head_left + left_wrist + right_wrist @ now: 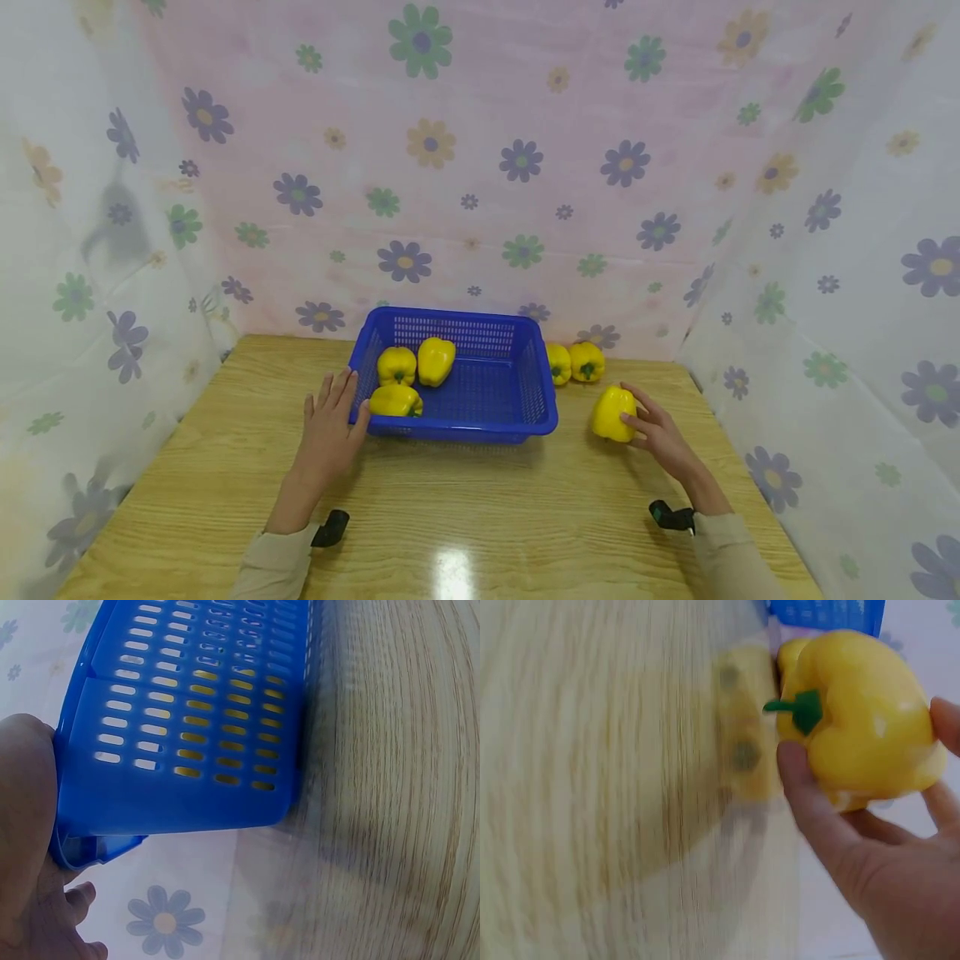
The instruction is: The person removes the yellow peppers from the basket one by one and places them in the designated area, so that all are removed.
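Note:
My right hand [662, 437] grips a yellow bell pepper [613, 414] between thumb and fingers, to the right of the blue basket [457, 434]. In the right wrist view the pepper's green stem [806, 711] points toward the table side, and its reflection shows on the tabletop. My left hand [328, 429] rests against the basket's front left corner, its fingers fairly straight along the left rim and the thumb near the front rim. Inside the basket's left half lie three yellow bell peppers [436, 362]. The left wrist view shows yellow through the basket's slots.
Just right of the basket, two more yellow bell peppers [587, 362] sit side by side near the back of the wooden table [480, 508]. Flower-patterned cloth [480, 167] hangs behind and on both sides. A black wrist device [331, 528] sits at each cuff.

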The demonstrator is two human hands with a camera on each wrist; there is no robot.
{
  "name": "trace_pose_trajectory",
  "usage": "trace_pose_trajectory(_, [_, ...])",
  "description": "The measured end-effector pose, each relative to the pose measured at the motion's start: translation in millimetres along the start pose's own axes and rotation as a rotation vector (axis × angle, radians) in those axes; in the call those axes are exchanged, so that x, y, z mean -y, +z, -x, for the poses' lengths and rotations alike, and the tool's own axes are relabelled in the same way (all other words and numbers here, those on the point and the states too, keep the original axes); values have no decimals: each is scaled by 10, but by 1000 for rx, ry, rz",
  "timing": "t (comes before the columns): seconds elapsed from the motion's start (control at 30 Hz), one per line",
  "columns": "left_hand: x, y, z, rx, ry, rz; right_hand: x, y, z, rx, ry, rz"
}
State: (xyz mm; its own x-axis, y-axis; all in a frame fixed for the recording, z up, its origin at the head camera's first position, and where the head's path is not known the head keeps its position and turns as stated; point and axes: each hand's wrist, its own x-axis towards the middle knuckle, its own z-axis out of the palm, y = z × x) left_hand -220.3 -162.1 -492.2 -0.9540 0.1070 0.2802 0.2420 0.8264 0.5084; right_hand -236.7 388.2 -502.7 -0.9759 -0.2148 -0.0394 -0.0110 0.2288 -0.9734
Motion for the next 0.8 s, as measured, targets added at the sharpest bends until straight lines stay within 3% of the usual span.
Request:
trace_pose_trajectory(0.27, [18, 8, -5, -1, 5, 1, -111, -164, -107, -6, -43, 84])
trace_pose_trajectory(0.6, [21, 10, -13, -8, 8, -13, -102, -325, -289, -81, -43, 151])
trace_pose_trajectory(0.8, [27, 26, -16, -16, 8, -15, -53, -422, -435, -74, -65, 202])
